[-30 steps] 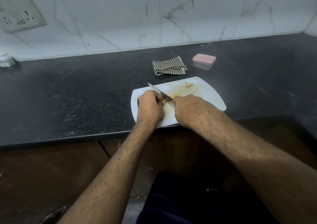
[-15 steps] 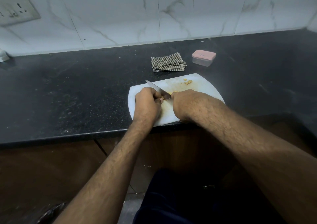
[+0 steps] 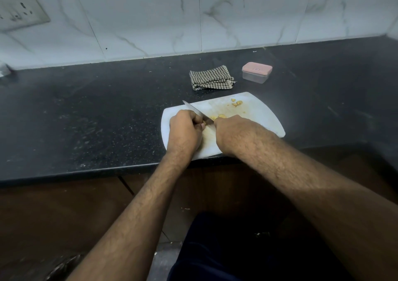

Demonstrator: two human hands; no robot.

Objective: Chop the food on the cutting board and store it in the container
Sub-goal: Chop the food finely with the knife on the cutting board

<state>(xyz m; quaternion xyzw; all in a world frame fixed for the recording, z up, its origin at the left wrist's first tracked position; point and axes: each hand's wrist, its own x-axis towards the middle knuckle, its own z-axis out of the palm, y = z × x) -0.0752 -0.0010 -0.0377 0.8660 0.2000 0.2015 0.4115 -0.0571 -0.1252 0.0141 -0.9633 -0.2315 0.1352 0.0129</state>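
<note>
While the right grip [image 3: 231, 133] clenches the knife [image 3: 195, 111], the left grip [image 3: 185, 130] curls over yellow food [image 3: 221, 116] on the white cutting board [image 3: 258, 117]. The pink-lidded container [image 3: 256, 72] sits closed on the desk [image 3: 86, 119], beside a checked cloth [image 3: 211, 78].

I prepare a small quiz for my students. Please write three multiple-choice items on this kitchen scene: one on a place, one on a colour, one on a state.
1. Where does the checked cloth lie?
A. beyond the cutting board
B. on the board
C. on the floor

2. What colour is the container lid?
A. green
B. pink
C. black

3. How is the container?
A. open
B. tipped over
C. closed

A: the cloth lies on the counter between board and wall.
B: the lid looks pink.
C: the lid sits on top.
</note>
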